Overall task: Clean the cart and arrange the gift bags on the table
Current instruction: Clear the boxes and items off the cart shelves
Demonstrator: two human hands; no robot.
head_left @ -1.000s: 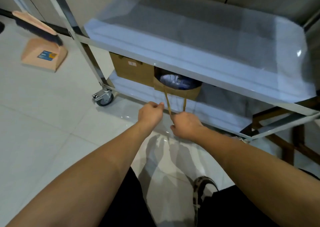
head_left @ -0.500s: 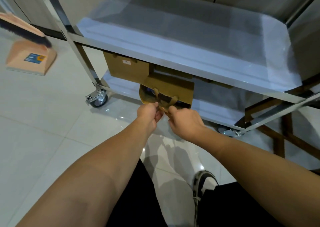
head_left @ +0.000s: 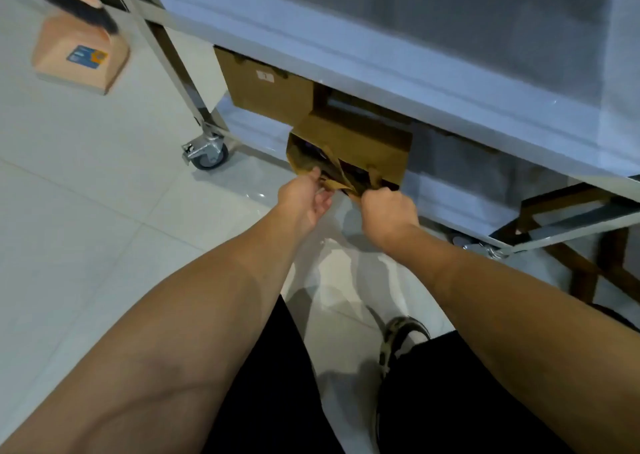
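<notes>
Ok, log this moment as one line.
stage: pulling gift bag off cart lower shelf | left hand: pinching bag rim | right hand: gripping handles | second bag: on shelf

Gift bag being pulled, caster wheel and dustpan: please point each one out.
gift bag (head_left: 360,142), head view, on its brown upper side panel.
caster wheel (head_left: 207,154), head view, on the wheel's hub.
dustpan (head_left: 81,57), head view, on its flat pink back.
</notes>
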